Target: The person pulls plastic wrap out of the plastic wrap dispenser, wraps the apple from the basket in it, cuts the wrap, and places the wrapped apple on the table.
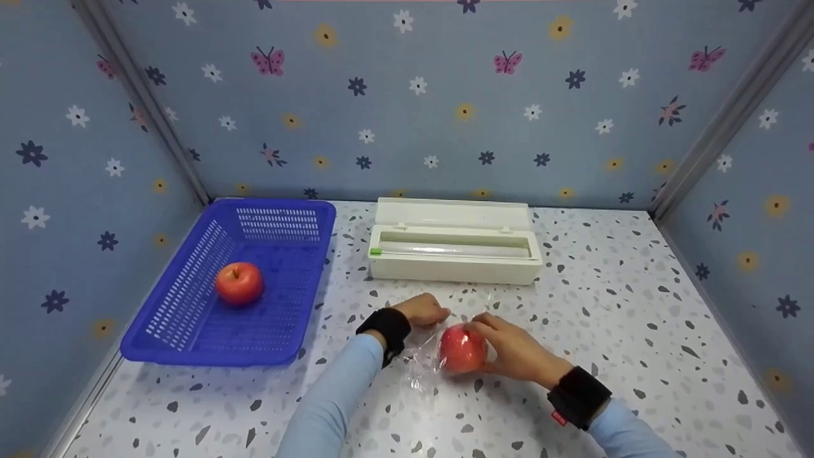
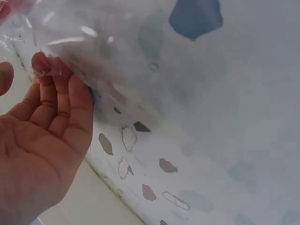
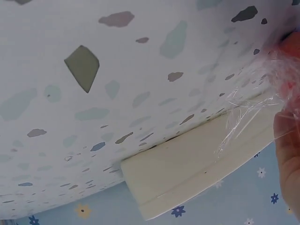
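Note:
A red apple (image 1: 462,348) in clear cling film sits low over the speckled tabletop, its near side shiny with wrap. My right hand (image 1: 518,350) grips it from the right, thumb at the near side and fingers over the top. Loose cling film (image 1: 420,366) spreads from the apple's left side toward my left hand (image 1: 423,310). In the left wrist view, the left hand (image 2: 47,136) has its palm showing and fingers gently bent, fingertips against the cling film (image 2: 79,42), thumb apart from them. The right wrist view shows crumpled film (image 3: 248,112) beside the right fingers (image 3: 287,140).
A white cling film box (image 1: 455,270) stands behind the hands with its lid raised and a roll (image 1: 455,249) inside. At left, a blue plastic basket (image 1: 305,280) holds another red apple (image 1: 239,284). Flower-patterned panels (image 1: 420,127) enclose the table at the back and sides.

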The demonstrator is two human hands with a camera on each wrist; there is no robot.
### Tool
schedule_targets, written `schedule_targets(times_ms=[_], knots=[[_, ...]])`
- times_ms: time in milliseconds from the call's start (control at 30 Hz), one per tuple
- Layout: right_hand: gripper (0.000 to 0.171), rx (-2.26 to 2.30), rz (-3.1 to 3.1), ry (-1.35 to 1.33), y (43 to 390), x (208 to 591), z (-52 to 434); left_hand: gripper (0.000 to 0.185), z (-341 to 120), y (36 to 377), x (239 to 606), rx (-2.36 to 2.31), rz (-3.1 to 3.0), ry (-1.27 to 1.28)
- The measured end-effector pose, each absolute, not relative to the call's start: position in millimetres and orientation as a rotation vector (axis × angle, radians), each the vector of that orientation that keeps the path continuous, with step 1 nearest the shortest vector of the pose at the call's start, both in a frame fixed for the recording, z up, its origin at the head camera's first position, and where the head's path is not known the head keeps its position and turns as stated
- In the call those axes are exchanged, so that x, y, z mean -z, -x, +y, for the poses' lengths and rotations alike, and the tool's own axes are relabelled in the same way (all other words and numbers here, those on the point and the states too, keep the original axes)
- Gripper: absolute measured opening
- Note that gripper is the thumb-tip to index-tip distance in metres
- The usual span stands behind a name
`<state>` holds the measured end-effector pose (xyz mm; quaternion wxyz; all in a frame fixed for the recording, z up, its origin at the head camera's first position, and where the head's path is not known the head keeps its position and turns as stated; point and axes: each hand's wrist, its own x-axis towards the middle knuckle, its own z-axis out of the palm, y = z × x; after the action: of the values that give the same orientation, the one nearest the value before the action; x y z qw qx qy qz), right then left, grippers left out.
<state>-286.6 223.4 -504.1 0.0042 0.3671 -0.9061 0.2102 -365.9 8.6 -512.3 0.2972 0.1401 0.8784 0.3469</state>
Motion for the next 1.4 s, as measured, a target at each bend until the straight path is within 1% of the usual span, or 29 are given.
schedule_targets(times_ms=[200,367,467,567,733,833,967,1033,1133,1267,1400], knots=[[0.066,-0.654,-2.868,-1.115,285,500,222,0.021,9,371,517,-1.112,2.309,-0.3],[0.063,-0.653,-2.9,-1.107,290,494,220,0.019,10,375,517,-1.248,2.41,-0.384],[0.064,-0.678,-2.937,-1.109,295,490,220,0.019,11,375,516,-1.23,2.495,-0.48],[0.066,-0.733,-2.978,-1.112,300,486,220,0.018,12,375,516,-1.19,2.532,-0.524],[0.066,-0.814,-3.081,-1.115,310,483,215,0.013,10,373,517,-1.106,2.585,-0.465],[0.064,-0.925,-3.168,-1.082,318,482,214,0.011,11,372,517,-1.057,2.596,-0.451],[0.055,-1.046,-3.246,-1.066,328,479,211,0.013,13,372,516,-1.026,2.621,-0.461],[0.051,-1.031,-3.263,-1.086,331,477,208,0.014,11,372,514,-1.03,2.639,-0.449],[0.05,-0.982,-3.294,-1.066,334,476,204,0.015,9,372,508,-1.016,2.679,-0.446],[0.059,-0.947,-3.361,-0.949,337,476,201,0.016,8,368,496,-0.966,2.697,-0.527],[0.065,-0.951,-3.396,-0.861,340,476,200,0.022,8,354,487,-0.998,2.666,-0.694]])
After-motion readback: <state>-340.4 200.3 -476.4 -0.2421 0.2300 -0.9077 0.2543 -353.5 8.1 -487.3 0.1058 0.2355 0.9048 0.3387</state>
